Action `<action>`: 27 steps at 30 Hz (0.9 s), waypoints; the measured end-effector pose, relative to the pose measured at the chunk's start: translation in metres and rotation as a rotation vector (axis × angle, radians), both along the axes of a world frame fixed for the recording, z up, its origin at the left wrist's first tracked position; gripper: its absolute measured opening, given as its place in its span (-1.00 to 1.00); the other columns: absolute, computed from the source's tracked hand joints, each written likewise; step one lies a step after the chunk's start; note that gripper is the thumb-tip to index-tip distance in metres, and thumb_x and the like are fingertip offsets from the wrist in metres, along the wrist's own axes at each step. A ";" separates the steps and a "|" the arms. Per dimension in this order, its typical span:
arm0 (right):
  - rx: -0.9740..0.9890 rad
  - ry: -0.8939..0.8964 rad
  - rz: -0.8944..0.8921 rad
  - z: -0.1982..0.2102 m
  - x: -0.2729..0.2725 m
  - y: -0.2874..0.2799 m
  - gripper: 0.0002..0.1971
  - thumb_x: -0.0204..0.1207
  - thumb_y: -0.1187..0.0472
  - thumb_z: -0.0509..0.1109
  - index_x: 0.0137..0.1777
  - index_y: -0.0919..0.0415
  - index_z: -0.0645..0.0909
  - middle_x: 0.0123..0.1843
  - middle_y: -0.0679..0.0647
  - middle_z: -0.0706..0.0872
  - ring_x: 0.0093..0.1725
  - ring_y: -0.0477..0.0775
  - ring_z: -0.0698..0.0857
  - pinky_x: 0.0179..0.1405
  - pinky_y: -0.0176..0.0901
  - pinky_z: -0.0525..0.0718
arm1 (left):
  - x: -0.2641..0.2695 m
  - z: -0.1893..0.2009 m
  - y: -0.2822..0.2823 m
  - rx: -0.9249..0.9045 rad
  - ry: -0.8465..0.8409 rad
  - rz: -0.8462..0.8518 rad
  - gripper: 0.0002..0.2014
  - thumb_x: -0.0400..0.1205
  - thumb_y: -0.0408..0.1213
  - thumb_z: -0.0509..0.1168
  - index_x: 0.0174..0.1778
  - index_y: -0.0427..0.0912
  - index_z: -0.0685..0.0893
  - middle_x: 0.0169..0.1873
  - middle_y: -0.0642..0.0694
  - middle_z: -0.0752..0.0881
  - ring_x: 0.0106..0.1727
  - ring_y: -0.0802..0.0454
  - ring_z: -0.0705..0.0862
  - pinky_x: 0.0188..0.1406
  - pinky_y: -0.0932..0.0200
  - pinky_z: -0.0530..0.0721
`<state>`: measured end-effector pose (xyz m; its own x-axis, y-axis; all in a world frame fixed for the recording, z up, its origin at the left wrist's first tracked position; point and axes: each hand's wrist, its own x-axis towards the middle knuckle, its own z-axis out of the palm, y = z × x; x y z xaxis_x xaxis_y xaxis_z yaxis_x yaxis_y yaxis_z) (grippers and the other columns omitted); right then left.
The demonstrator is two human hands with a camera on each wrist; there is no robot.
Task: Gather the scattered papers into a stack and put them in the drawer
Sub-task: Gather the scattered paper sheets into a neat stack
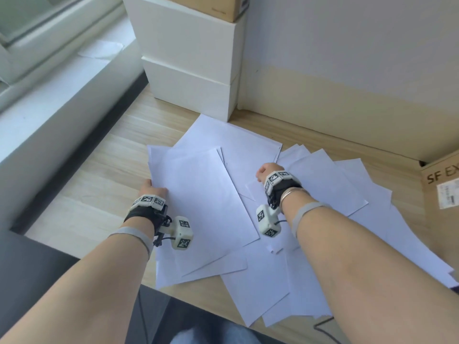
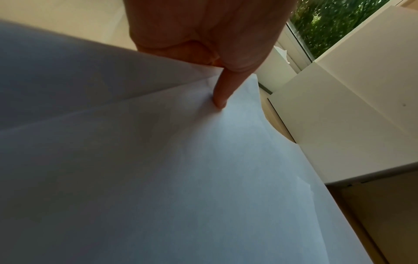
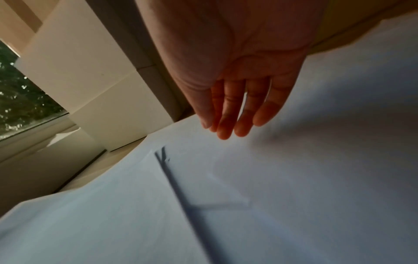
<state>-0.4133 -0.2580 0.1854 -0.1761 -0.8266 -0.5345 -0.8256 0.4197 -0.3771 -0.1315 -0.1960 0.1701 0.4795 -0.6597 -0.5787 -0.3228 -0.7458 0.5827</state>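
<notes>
Several white sheets of paper (image 1: 335, 194) lie fanned across the wooden desk (image 1: 99, 184). My left hand (image 1: 149, 188) grips the left edge of a partly gathered bundle of sheets (image 1: 206, 194). In the left wrist view the left hand (image 2: 203, 35) has that edge between its fingers, with one finger (image 2: 220, 96) on a sheet (image 2: 158, 160) below. My right hand (image 1: 267, 171) is over the middle of the spread. The right wrist view shows the right hand (image 3: 230, 125) with straight fingers just above or touching the paper (image 3: 294, 178). A white drawer unit (image 1: 188, 78) stands behind the papers with its drawers closed.
A cardboard box (image 1: 223, 6) sits on top of the drawer unit. Another cardboard box (image 1: 442, 189) stands at the desk's right edge, against the papers. A window sill (image 1: 49, 100) runs along the left. The wall (image 1: 347, 58) closes the back. A dark cable (image 1: 323, 326) lies near the front edge.
</notes>
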 end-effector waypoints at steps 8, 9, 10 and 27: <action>0.035 0.160 0.149 0.005 -0.006 -0.067 -0.72 0.57 0.29 0.29 0.21 0.42 0.62 0.35 0.34 0.63 0.35 0.30 0.62 0.33 -0.01 0.55 | 0.009 -0.012 -0.015 0.005 0.074 0.055 -0.83 0.54 -0.49 0.13 0.03 -0.26 0.47 -0.18 -0.22 0.58 -0.10 -0.17 0.54 -0.10 0.07 0.45; 0.039 0.186 0.161 0.005 -0.006 -0.073 -0.66 0.57 0.29 0.29 0.31 0.40 0.57 0.36 0.33 0.62 0.36 0.29 0.60 0.36 0.00 0.54 | 0.009 -0.014 -0.015 0.011 0.088 0.060 -0.84 0.54 -0.49 0.12 0.01 -0.26 0.46 -0.19 -0.22 0.58 -0.09 -0.17 0.54 -0.10 0.07 0.46; 0.031 0.209 0.177 0.003 -0.004 -0.082 -0.64 0.57 0.28 0.30 0.34 0.37 0.54 0.37 0.30 0.61 0.37 0.29 0.60 0.37 0.00 0.53 | 0.011 -0.016 -0.016 0.013 0.106 0.068 -0.83 0.53 -0.49 0.12 0.02 -0.27 0.47 -0.18 -0.23 0.58 -0.10 -0.16 0.54 -0.10 0.08 0.46; 0.030 0.325 0.126 -0.032 -0.004 -0.107 -0.35 0.50 -0.06 0.34 0.53 0.17 0.28 0.59 0.15 0.25 0.60 0.25 0.21 0.53 0.25 0.29 | 0.003 -0.025 -0.034 -0.005 0.038 0.066 -0.95 0.59 -0.40 0.15 -0.06 -0.24 0.44 -0.28 -0.18 0.54 -0.14 -0.14 0.50 -0.18 0.14 0.37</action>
